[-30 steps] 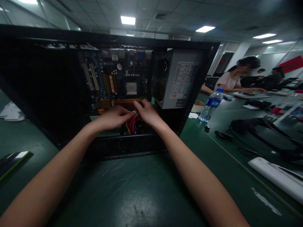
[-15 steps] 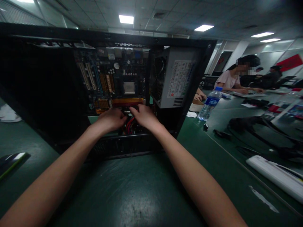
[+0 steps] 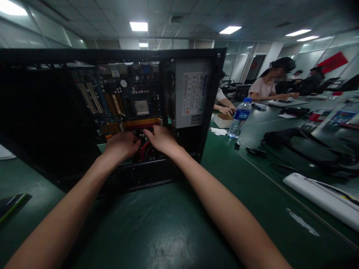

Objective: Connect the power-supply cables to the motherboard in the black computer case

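Observation:
A black computer case (image 3: 151, 177) stands open-sided on the table in front of me. Inside it are a motherboard (image 3: 129, 101) and a grey power supply (image 3: 192, 93). My left hand (image 3: 120, 145) reaches into the lower part, below the board, with its fingers curled and partly hidden. Beside it, my right hand (image 3: 162, 138) has its thumb pointing left, while its other fingers bend down out of sight. Red and dark cables (image 3: 144, 149) show between the hands. Both hands look closed, but what they grip is hidden.
Right of the case are a water bottle (image 3: 239, 117), a small box (image 3: 223, 120), a black strap (image 3: 291, 144) and a white power strip (image 3: 319, 196). A dark, green-edged object (image 3: 14, 205) lies at left. Co-workers sit beyond, one in a pale shirt (image 3: 262, 87).
The top of the case has tipped back and left, uncovering more of a co-worker behind it. The view has shifted slightly right. My hands stay low inside the case.

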### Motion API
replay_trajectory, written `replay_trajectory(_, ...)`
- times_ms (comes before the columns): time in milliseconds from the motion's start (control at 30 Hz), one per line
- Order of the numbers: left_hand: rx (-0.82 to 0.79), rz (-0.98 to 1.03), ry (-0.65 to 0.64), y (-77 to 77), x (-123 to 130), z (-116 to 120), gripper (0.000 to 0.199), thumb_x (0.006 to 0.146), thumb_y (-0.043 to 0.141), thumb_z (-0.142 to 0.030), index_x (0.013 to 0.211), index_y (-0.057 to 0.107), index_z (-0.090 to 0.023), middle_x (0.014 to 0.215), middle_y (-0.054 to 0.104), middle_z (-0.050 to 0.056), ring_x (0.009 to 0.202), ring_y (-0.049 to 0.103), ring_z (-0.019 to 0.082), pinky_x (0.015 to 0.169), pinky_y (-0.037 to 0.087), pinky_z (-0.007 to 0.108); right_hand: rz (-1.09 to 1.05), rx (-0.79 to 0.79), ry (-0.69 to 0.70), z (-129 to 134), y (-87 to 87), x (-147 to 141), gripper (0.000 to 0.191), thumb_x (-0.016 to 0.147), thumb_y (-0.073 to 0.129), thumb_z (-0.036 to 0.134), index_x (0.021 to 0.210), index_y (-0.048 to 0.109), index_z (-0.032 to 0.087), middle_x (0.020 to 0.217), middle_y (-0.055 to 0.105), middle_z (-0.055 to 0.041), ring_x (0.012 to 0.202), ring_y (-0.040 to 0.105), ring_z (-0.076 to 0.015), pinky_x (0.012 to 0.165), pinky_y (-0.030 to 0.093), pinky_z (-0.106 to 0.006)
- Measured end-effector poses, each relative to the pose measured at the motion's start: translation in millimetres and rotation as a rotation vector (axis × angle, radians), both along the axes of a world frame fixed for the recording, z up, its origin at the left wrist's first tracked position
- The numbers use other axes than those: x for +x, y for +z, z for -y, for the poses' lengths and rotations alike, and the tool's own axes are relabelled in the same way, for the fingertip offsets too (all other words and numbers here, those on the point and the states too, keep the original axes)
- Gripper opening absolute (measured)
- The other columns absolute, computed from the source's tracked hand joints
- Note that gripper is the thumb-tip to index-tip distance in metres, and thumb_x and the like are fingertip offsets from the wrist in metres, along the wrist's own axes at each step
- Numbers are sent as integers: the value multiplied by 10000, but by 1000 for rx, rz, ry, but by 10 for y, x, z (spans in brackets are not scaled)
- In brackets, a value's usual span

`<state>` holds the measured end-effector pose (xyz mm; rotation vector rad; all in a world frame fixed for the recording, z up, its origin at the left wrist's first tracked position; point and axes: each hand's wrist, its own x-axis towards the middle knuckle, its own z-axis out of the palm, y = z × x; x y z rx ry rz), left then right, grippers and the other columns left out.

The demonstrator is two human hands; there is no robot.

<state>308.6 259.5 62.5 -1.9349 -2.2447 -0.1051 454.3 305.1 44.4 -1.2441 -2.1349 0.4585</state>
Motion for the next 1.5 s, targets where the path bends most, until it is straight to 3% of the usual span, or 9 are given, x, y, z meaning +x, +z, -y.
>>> replay_trajectory(233, 40, -70, 28, -26, 118, -86, 507, 946, 434, -407, 1122, 780, -81, 1049, 774, 270, 998, 741, 417, 790, 564, 446, 5, 26, -9, -62, -46, -23, 417, 1045, 519, 469, 1055, 740, 115, 1095, 773, -187, 1042, 728, -285, 810, 515, -309)
replay_trajectory(467, 51, 6, 13, -54, 29, -32, 500, 956, 450, -488, 1040, 808, -150, 1007, 784, 227, 978, 740, 407, 790, 555, 450, -260, -29, 91, -89, -41, -24, 223, 991, 637, 338, 1036, 749, 151, 972, 780, -99, 958, 735, -222, 833, 538, -285)
replay_trajectory(600, 234, 36, -60, -66, -5, 75, 499, 980, 428, -512, 1021, 814, -198, 986, 793, 183, 945, 737, 371, 780, 525, 420, -487, -124, 55, -161, -14, -25, 278, 1013, 583, 370, 968, 733, 140, 805, 733, -41, 766, 718, -176, 741, 550, -267)
replay_trajectory(733, 318, 322, -246, -52, 5, 114, 517, 998, 407, -514, 935, 811, -197, 858, 796, 101, 798, 716, 265, 705, 473, 336, -559, -123, 83, -190, -14, -26, 228, 998, 596, 331, 976, 727, 145, 801, 730, -30, 767, 714, -164, 751, 550, -260)
replay_trajectory(867, 125, 626, -427, -47, 23, 99, 482, 963, 468, -523, 842, 779, -175, 733, 766, 57, 676, 674, 208, 615, 444, 294, -518, -98, 76, -188, -22, -28, 223, 999, 579, 314, 987, 714, 136, 898, 750, -55, 840, 711, -172, 754, 531, -259)
replay_trajectory(1000, -56, 759, -492, -88, 14, 91, 447, 951, 495, -505, 795, 749, -172, 703, 755, 55, 633, 677, 191, 619, 468, 286, -452, -18, 21, -180, -41, -26, 186, 986, 591, 289, 1023, 686, 134, 969, 747, -54, 890, 694, -168, 773, 502, -257)
replay_trajectory(1100, -1, 671, -459, -123, -9, 79, 448, 947, 485, -479, 725, 728, -176, 637, 718, 47, 587, 646, 187, 580, 425, 291, -338, 98, -15, -146, -58, -5, 179, 998, 582, 288, 1067, 672, 149, 1020, 743, -58, 940, 682, -175, 825, 480, -272)
replay_trajectory(1300, 116, 251, -319, -95, 21, 104, 362, 904, 509, -381, 750, 776, -191, 638, 699, 62, 613, 620, 211, 604, 386, 327, -100, 259, -71, -67, -1, 74, 214, 1027, 533, 223, 1135, 690, 126, 1174, 734, -126, 1099, 663, -216, 937, 459, -306)
replay_trajectory(1500, 108, 84, -178, -45, 107, 170, 370, 915, 492, -374, 845, 802, -186, 807, 770, 143, 788, 707, 294, 665, 455, 362, 134, 186, -32, -27, -7, 74, 287, 993, 512, 150, 1110, 773, 127, 1131, 774, -145, 1093, 706, -249, 954, 489, -317)
